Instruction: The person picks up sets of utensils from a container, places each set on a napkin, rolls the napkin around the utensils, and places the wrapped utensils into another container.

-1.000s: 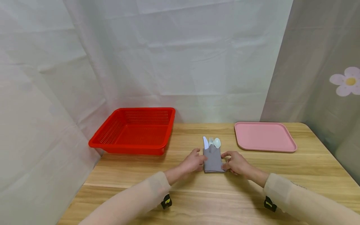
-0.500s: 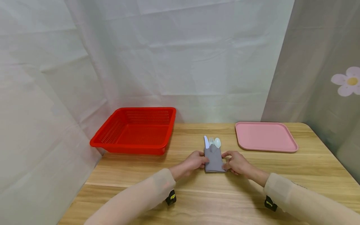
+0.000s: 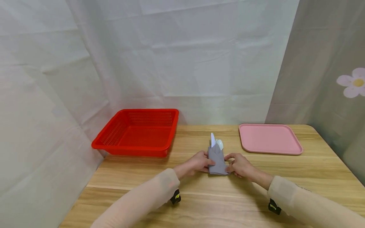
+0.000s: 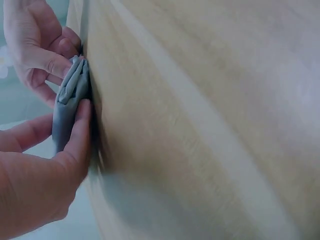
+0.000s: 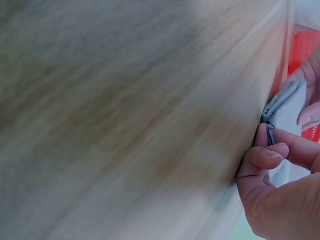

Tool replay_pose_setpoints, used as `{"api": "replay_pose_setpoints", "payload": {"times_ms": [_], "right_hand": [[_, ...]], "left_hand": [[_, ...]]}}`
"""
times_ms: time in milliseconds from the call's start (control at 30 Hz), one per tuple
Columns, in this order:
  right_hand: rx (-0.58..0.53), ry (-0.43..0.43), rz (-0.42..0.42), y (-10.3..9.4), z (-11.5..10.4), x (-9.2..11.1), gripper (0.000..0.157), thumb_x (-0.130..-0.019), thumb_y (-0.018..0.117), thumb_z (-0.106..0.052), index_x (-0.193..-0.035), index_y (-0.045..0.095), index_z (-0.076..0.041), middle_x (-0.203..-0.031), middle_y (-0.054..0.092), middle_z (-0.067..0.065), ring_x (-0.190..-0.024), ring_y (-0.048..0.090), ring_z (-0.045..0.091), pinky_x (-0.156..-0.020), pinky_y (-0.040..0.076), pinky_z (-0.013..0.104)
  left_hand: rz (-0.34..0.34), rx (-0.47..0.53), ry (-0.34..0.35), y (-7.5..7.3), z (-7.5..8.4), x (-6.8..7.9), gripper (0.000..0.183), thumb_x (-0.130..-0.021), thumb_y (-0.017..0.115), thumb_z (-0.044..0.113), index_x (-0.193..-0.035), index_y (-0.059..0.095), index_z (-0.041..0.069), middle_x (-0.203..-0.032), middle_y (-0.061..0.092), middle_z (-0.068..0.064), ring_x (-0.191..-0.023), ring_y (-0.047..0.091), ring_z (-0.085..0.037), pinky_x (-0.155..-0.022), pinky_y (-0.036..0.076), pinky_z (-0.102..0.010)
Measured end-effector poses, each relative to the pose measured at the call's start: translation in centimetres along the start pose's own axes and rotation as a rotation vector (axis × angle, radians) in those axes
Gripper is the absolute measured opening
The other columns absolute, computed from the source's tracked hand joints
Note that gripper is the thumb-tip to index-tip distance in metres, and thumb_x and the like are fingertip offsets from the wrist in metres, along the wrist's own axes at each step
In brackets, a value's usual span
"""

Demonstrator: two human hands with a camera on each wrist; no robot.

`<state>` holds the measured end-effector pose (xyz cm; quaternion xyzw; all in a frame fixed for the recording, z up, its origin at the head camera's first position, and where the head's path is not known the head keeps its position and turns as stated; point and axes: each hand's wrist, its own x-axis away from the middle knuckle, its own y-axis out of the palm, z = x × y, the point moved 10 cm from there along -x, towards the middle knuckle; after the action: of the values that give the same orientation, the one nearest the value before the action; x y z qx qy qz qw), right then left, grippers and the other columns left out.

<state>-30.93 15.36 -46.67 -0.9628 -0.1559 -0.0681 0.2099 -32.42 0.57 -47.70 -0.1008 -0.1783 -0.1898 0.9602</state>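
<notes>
A grey cloth napkin [image 3: 217,161], folded into a pocket, holds a knife [image 3: 212,140] and a spoon [image 3: 220,144] whose pale heads stick out at the top. The fork between them is mostly hidden. My left hand [image 3: 199,161] grips the napkin's left side, thumb on top and fingers beneath; that side is raised and tilted. In the left wrist view, the folded layers [image 4: 72,95] show edge-on between both hands. At the lower right edge, my right hand [image 3: 239,165] pinches a bit of the napkin between thumb and fingers, close to the table, as the right wrist view shows.
A red plastic basket [image 3: 128,148] stands on the wooden table [image 3: 216,202] at the back left. Toward the back right lies a pink tray [image 3: 269,139]. White cloth [image 3: 182,63] hangs behind the table.
My left hand has closed on the napkin's left side and lifted it, tilting the pocket and cutlery rightward. The fork has become mostly hidden. My right hand stays about where it was.
</notes>
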Motion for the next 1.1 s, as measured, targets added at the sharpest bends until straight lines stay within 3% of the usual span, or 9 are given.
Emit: {"api": "replay_pose_setpoints", "payload": {"times_ms": [200,400,567,833,967,1100], "right_hand": [[-0.027,-0.007,-0.022,0.0,0.1,0.0,0.050,-0.082,0.072,0.008,-0.129,0.055,0.013,-0.058,0.050,0.000,-0.046,0.041,0.010,-0.042,0.032,0.021],[-0.034,-0.016,-0.038,0.1,0.3,-0.1,0.051,-0.083,0.072,0.008,-0.130,0.054,0.012,-0.060,0.052,0.001,-0.046,0.042,0.010,-0.041,0.032,0.021],[-0.012,-0.049,-0.032,0.0,-0.5,-0.1,0.052,-0.082,0.072,0.010,-0.131,0.054,0.011,-0.063,0.054,0.002,-0.047,0.042,0.011,-0.042,0.032,0.023],[0.229,-0.200,0.090,-1.2,-3.8,0.7,0.048,-0.081,0.073,0.012,-0.127,0.060,0.010,-0.068,0.064,0.003,-0.059,0.055,0.013,-0.054,0.046,0.027],[0.365,-0.313,0.170,-1.8,-6.1,1.5,0.046,-0.083,0.073,0.014,-0.128,0.061,0.008,-0.068,0.063,0.001,-0.059,0.056,0.012,-0.056,0.048,0.028],[0.431,-0.375,0.214,-2.1,-7.5,2.2,0.046,-0.084,0.072,0.015,-0.129,0.061,0.007,-0.070,0.062,0.000,-0.061,0.057,0.011,-0.057,0.048,0.028]], "left_hand": [[-0.032,0.136,0.060,0.5,-0.3,0.1,0.045,-0.096,0.061,-0.004,-0.134,0.038,-0.009,-0.125,0.063,-0.030,-0.118,0.065,-0.039,-0.098,0.056,-0.050],[-0.078,0.158,0.054,1.1,-0.5,0.0,0.058,-0.096,0.060,0.002,-0.146,0.035,-0.015,-0.136,0.058,-0.028,-0.126,0.061,-0.037,-0.105,0.052,-0.050],[-0.106,0.227,0.065,1.6,-0.6,-0.1,0.062,-0.100,0.063,0.006,-0.153,0.035,-0.011,-0.144,0.055,-0.024,-0.131,0.057,-0.036,-0.109,0.048,-0.051],[-0.085,0.402,0.116,2.0,-0.5,-0.4,0.064,-0.099,0.067,0.007,-0.156,0.037,0.002,-0.148,0.054,-0.016,-0.134,0.055,-0.033,-0.110,0.047,-0.051],[-0.105,0.479,0.152,2.0,0.3,-0.3,0.065,-0.099,0.066,0.008,-0.156,0.037,0.008,-0.149,0.052,-0.014,-0.134,0.055,-0.034,-0.111,0.045,-0.053],[-0.129,0.528,0.189,2.0,1.0,-0.1,0.064,-0.100,0.064,0.006,-0.157,0.035,0.009,-0.150,0.050,-0.016,-0.134,0.055,-0.035,-0.112,0.044,-0.054]]}}
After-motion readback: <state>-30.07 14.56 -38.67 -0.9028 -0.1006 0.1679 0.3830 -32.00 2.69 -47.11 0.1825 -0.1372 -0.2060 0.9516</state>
